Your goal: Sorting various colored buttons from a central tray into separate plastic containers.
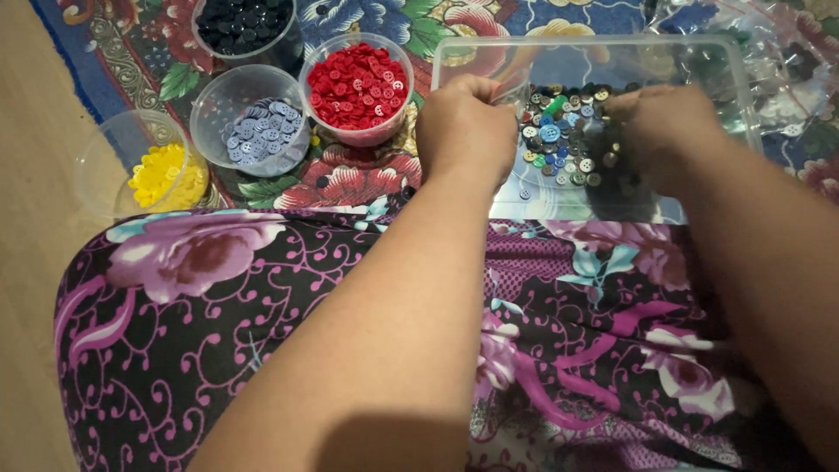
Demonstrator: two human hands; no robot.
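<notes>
A clear rectangular plastic tub (463, 52) sits on a floral rug and holds a heap of mixed buttons (564, 140) in blue, green, grey and dark colours. My left hand (463, 131) is curled at the tub's near left edge, fingers closed; whether it pinches a button is hidden. My right hand (669, 131) reaches into the tub from the right, blurred, fingers down among the dark buttons. Both forearms stretch over my lap, which is covered in dark cloth with pink flowers.
To the left stand round clear cups: red buttons (358, 86), pale blue buttons (260, 131), yellow buttons (162, 177) and dark navy buttons (243, 22). A clear plastic bag (786, 61) lies at the right. Bare wooden floor (35, 262) runs along the left.
</notes>
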